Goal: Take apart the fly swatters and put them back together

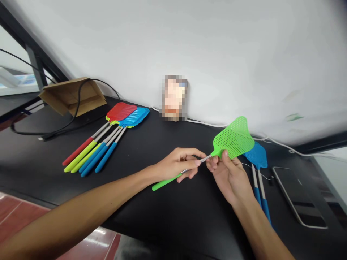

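A green fly swatter (233,139) with a perforated head and a metal shaft is held at a slant above the table. My left hand (184,162) is closed round its shaft, just above the green handle. With thumb and fingers, my right hand (229,173) grips the lower edge of the swatter's head near its neck. Behind and below my right hand lie blue fly swatters (256,155), partly covered by the green head. To the left, a fanned pile of red, yellow-green and blue fly swatters (121,113) rests on the table, handles toward me.
An open cardboard box (74,97) stands at the back left, with a black cable (78,97) looping over it. A phone (299,196) lies at the right. A pixelated upright object (175,97) leans on the wall, and a white cable (206,124) runs along the black table's (151,137) back.
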Demonstrator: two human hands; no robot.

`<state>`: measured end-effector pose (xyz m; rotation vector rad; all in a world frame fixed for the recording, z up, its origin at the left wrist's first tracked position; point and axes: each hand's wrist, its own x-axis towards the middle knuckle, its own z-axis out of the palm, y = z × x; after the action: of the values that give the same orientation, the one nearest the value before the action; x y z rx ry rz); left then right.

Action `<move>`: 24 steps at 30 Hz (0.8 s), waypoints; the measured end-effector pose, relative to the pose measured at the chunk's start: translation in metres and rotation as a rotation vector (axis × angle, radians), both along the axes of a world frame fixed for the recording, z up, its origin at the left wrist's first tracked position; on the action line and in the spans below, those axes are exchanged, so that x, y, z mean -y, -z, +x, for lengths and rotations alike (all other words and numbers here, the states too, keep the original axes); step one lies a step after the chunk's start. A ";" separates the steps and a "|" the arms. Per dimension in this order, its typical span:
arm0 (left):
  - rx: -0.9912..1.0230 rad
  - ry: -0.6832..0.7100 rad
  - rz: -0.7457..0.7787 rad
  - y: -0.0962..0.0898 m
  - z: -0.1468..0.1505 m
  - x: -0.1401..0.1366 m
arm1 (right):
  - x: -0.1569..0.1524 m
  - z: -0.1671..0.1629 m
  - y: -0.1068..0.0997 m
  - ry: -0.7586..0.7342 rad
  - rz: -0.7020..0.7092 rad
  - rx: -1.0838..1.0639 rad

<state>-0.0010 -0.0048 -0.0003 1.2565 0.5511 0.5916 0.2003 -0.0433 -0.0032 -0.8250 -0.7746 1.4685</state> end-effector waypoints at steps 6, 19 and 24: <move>-0.049 -0.062 0.054 0.002 0.002 0.002 | 0.005 -0.012 0.003 0.108 0.025 0.174; 0.265 0.179 -0.380 -0.001 0.000 -0.001 | -0.006 0.012 -0.011 -0.041 -0.126 -0.078; 0.279 0.300 -0.432 -0.003 0.003 0.007 | -0.010 0.019 -0.006 -0.055 -0.059 -0.156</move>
<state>0.0025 -0.0114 0.0031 0.8084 0.2315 0.3607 0.2193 -0.0337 0.0032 -0.7287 -0.6430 1.5907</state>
